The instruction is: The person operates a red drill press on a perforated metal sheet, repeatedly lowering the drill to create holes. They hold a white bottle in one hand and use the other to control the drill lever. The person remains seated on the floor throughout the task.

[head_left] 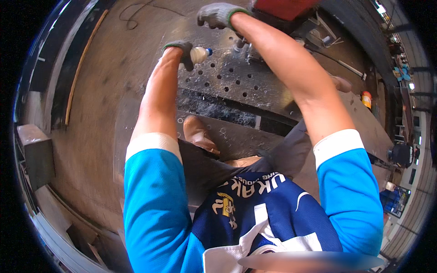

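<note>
One blue-capped bottle (199, 55) is lying sideways in my left hand (185, 52) over the perforated metal plate (239, 78); whether my bent right hand (218, 16) is holding something, I cannot tell. I am seemingly handling the bottle, next probably needing steady aim.

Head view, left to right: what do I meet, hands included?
Grey box-like block, gloved left hand, pale bottle with blue cap, gloved right hand, red object at top edge, orange-and-yellow container.
</note>
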